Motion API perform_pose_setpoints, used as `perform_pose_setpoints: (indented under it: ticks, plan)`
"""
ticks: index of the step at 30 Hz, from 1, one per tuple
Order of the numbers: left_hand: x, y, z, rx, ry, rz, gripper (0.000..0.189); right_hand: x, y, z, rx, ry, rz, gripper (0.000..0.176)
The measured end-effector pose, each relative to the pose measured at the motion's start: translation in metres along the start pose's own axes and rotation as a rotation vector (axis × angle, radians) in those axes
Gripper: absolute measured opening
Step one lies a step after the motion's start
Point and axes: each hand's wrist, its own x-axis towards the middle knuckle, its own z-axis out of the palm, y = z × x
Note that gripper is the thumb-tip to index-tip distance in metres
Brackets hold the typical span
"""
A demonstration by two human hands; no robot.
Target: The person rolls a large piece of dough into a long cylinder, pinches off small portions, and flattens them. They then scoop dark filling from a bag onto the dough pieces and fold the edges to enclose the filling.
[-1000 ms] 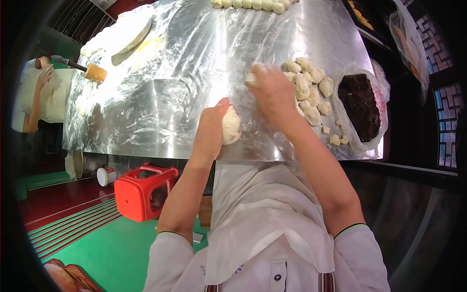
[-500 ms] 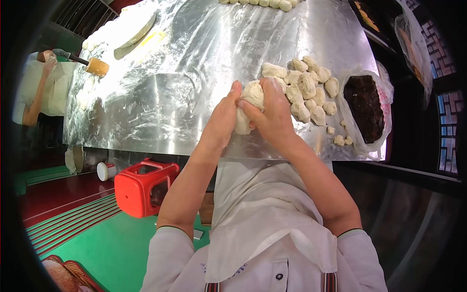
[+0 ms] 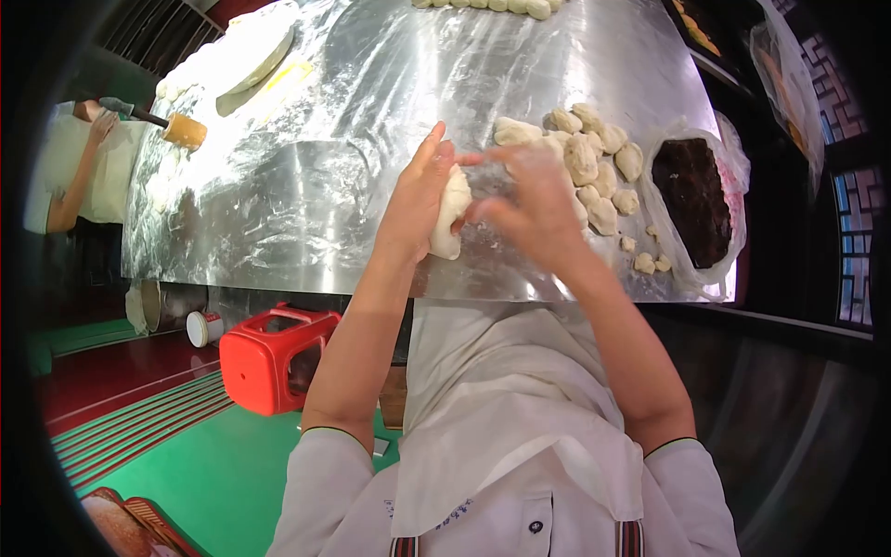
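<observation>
cradling an oblong white dough lump (image 3: 450, 234) in our left hand (image 3: 410, 206) over the silver metal table (image 3: 316, 209), we are spreading our right hand (image 3: 546, 206) beside it; one-sided support is risking a slip.

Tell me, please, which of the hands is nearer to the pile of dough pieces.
Right: the right hand is beside the pile; the left hand is farther left, against a separate dough piece.
</observation>
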Motion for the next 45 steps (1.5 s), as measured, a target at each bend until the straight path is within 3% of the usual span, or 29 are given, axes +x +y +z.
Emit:
perform_pose_setpoints:
  ticks: [1,3,4,6,9,12,14,15,16,17,18,19,20,21,22,24,26,27,28,30,32,34,37,40,41,43,45]
  plan:
    - [0.0,-0.002,0.007,-0.001,-0.008,-0.005,0.073,-0.004,-0.008,0.008,-0.005,0.001,0.008,0.058]
    - [0.002,-0.002,0.016,-0.129,-0.012,-0.193,0.073,-0.005,-0.019,0.019,0.253,-0.085,0.094,0.051]
    - [0.002,-0.002,0.017,-0.191,-0.009,-0.288,0.073,-0.004,-0.02,0.016,0.255,-0.084,0.092,0.051]
    - [0.0,-0.008,0.01,-0.192,-0.11,-0.301,0.067,-0.005,-0.024,0.007,0.194,-0.054,0.217,0.042]
    - [-0.017,-0.006,0.027,-0.173,-0.033,-0.232,0.057,-0.003,-0.022,0.014,0.143,0.12,0.116,0.039]
    - [-0.021,-0.01,0.03,-0.298,0.107,-0.185,0.049,0.001,-0.028,0.006,0.05,0.119,0.066,0.034]
    - [-0.02,-0.024,0.015,-0.204,-0.15,-0.139,0.045,0.009,-0.019,0.006,0.078,0.11,0.155,0.033]
    - [-0.022,-0.023,0.016,-0.202,-0.158,-0.139,0.045,0.017,-0.01,0.004,0.102,0.109,0.243,0.032]
    - [-0.028,-0.02,0.016,-0.118,-0.176,-0.019,0.048,0.023,0.004,0.001,0.099,0.114,0.247,0.032]
    - [-0.032,-0.016,0.016,-0.034,-0.193,0.101,0.051,0.028,0.023,-0.004,-0.031,0.135,0.307,0.033]
    - [-0.031,-0.007,0.016,-0.032,-0.196,0.103,0.051,0.028,0.036,-0.01,-0.161,0.153,0.364,0.035]
    - [-0.032,0.005,0.015,-0.001,-0.133,0.021,0.056,0.024,0.038,-0.016,-0.155,0.142,0.355,0.035]
    - [-0.029,0.013,0.01,0.029,-0.066,-0.058,0.06,0.021,0.04,-0.023,-0.239,0.241,0.199,0.041]
    - [-0.02,0.013,0.001,-0.02,-0.181,-0.029,0.067,0.017,0.037,-0.025,-0.319,0.348,0.048,0.048]
    - [-0.014,0.009,0.002,-0.015,-0.178,-0.03,0.067,0.013,0.026,-0.021,-0.313,0.35,0.049,0.048]
    - [-0.002,-0.007,0.013,-0.021,-0.012,-0.064,0.072,0.001,-0.004,-0.007,0.119,0.047,0.106,0.05]
    - [0.011,-0.018,0.013,-0.003,-0.067,-0.088,0.071,-0.01,-0.019,0.006,0.214,-0.015,0.153,0.05]
    - [0.011,-0.015,0.018,-0.135,-0.047,-0.218,0.069,-0.011,-0.022,0.009,0.316,-0.082,0.192,0.049]
    - [0.011,-0.013,0.02,-0.267,-0.023,-0.349,0.067,-0.01,-0.022,0.007,0.317,-0.085,0.193,0.049]
    - [0.001,-0.013,0.017,-0.251,-0.069,-0.358,0.065,-0.007,-0.021,0.0,0.22,0.064,0.235,0.049]
    - [-0.006,-0.011,0.023,-0.229,-0.136,-0.361,0.065,-0.005,-0.015,-0.001,0.137,0.123,0.14,0.047]
    - [-0.016,-0.009,0.036,-0.355,-0.027,-0.335,0.058,-0.006,-0.023,0.001,0.281,0.05,0.307,0.045]
    - [-0.017,-0.015,0.027,-0.516,-0.168,-0.344,0.046,-0.007,-0.027,0.008,0.202,0.149,0.176,0.042]
    - [-0.023,-0.019,0.042,-0.313,-0.013,-0.274,0.041,-0.005,-0.02,0.01,0.1,0.149,0.13,0.042]
    - [-0.025,-0.023,0.038,-0.312,-0.011,-0.273,0.041,0.001,-0.015,0.009,0.102,0.148,0.129,0.042]
    - [-0.026,-0.034,0.024,-0.187,-0.192,-0.129,0.04,0.022,0.004,0.001,-0.057,0.056,0.352,0.039]
    - [-0.038,-0.002,0.027,-0.06,-0.153,-0.107,0.041,0.024,0.049,-0.007,-0.183,0.165,0.295,0.036]
